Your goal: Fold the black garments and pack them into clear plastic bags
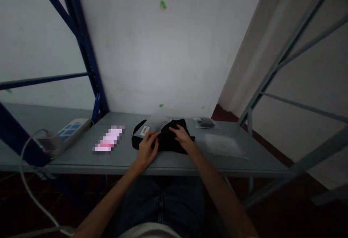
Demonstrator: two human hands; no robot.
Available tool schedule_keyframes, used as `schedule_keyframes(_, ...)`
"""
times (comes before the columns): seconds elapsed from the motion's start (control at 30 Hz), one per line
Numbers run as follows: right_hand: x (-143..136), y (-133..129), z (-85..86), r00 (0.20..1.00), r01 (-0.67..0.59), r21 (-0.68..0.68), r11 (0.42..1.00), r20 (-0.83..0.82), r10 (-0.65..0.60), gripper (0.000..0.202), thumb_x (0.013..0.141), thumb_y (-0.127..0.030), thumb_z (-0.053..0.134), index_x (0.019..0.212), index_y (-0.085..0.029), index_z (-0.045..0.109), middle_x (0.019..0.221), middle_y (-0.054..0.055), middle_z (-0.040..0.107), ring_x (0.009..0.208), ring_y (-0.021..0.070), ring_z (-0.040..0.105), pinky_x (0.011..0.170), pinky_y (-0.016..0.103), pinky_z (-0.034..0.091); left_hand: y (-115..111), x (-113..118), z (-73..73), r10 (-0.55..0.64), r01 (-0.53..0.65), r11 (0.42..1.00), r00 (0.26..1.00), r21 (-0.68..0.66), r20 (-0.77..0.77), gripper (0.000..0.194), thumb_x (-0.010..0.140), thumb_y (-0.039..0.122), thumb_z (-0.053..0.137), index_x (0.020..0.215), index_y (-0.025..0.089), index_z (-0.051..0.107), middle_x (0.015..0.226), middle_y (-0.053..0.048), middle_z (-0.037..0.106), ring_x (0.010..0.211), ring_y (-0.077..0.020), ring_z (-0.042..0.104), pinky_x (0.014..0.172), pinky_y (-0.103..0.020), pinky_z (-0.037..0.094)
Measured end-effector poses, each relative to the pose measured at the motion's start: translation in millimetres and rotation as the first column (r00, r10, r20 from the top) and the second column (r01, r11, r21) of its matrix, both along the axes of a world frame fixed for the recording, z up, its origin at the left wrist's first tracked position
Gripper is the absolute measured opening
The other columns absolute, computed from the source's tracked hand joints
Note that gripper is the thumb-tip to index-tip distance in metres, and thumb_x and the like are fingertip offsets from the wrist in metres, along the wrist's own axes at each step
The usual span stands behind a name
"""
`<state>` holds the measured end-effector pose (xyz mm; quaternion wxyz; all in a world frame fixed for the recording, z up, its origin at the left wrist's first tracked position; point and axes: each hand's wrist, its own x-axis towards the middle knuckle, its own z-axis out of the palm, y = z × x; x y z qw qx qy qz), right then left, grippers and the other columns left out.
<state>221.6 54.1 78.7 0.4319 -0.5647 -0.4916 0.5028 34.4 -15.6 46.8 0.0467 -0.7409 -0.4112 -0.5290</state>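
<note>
A black piece of cloth (174, 142), folded and bunched, lies on the grey shelf table in front of me. Over its left part rests a clear plastic bag (157, 122) with a white barcode label (145, 130). The fingers of my left hand (148, 147) are bent together at the bag's lower edge and pinch it. My right hand (182, 136) lies on the right part of the black cloth, fingers stretched out and apart, pointing left. What exactly is inside the bag cannot be made out.
A flat clear plastic bag (224, 145) lies to the right. Behind it is a packed dark item (204, 122) in a clear bag. A blurred-out phone-shaped object (108, 140) and a white power strip (72, 131) with a cable are left. Metal shelf posts (87, 56) flank the table.
</note>
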Motion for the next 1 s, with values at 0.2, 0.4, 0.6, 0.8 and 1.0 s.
schedule_keyframes(0.2, -34, -5, -18.8, 0.961, 0.044, -0.026, 0.999, -0.271, -0.050, 0.046, 0.082, -0.034, 0.074, 0.125, -0.026, 0.059, 0.122, 0.006, 0.070, 0.104, 0.0202, 0.067, 0.069, 0.025, 0.050, 3, 0, -4.5, -0.029, 0.029, 1.000, 1.000, 0.003, -0.003, 0.031, 0.101, 0.017, 0.047, 0.128, 0.024, 0.060, 0.116, -0.008, 0.060, 0.107, -0.0197, 0.065, 0.094, -0.033, 0.055)
schedule_keyframes(0.4, -43, 13, -16.6, 0.927, -0.156, -0.096, 0.983, -0.359, 0.112, 0.024, 0.074, -0.028, 0.081, 0.093, -0.021, 0.068, 0.086, 0.001, 0.073, 0.081, 0.0158, 0.065, 0.065, 0.024, 0.046, 1, -1, -0.4, -0.117, 0.117, 0.992, 0.993, -0.038, -0.001, 0.022, 0.102, 0.016, 0.043, 0.118, 0.022, 0.057, 0.113, -0.009, 0.059, 0.105, -0.0199, 0.063, 0.092, -0.034, 0.055)
schedule_keyframes(0.6, -37, 26, -9.6, 0.858, -0.361, -0.133, 0.923, -0.437, 0.272, 0.009, 0.081, -0.021, 0.075, 0.080, -0.018, 0.066, 0.070, -0.001, 0.067, 0.066, 0.0137, 0.059, 0.061, 0.024, 0.045, 0, 0, 3.0, -0.168, 0.168, 0.985, 0.986, -0.040, -0.001, 0.018, 0.102, 0.014, 0.042, 0.111, 0.021, 0.055, 0.109, -0.008, 0.059, 0.103, -0.0194, 0.062, 0.091, -0.034, 0.053)
schedule_keyframes(0.8, -36, 24, -11.1, 0.799, -0.404, -0.074, 0.912, -0.515, 0.312, 0.015, 0.080, -0.020, 0.076, 0.090, -0.022, 0.065, 0.079, -0.001, 0.071, 0.072, 0.0155, 0.063, 0.065, 0.026, 0.049, 3, 0, -2.4, -0.107, 0.106, 0.991, 0.994, -0.085, -0.006, 0.014, 0.100, 0.018, 0.046, 0.111, 0.022, 0.054, 0.105, -0.006, 0.061, 0.093, -0.0185, 0.064, 0.086, -0.032, 0.053)
schedule_keyframes(1.0, -40, 15, -13.1, 0.777, -0.194, -0.012, 0.981, -0.613, 0.146, 0.034, 0.080, -0.023, 0.075, 0.110, -0.032, 0.061, 0.100, -0.004, 0.074, 0.084, 0.0158, 0.066, 0.067, 0.026, 0.048, 6, -1, -6.8, 0.155, -0.146, 0.972, 0.987, -0.185, 0.036, 0.038, 0.098, 0.025, 0.053, 0.135, 0.019, 0.049, 0.107, -0.008, 0.066, 0.086, -0.0208, 0.067, 0.079, -0.035, 0.055)
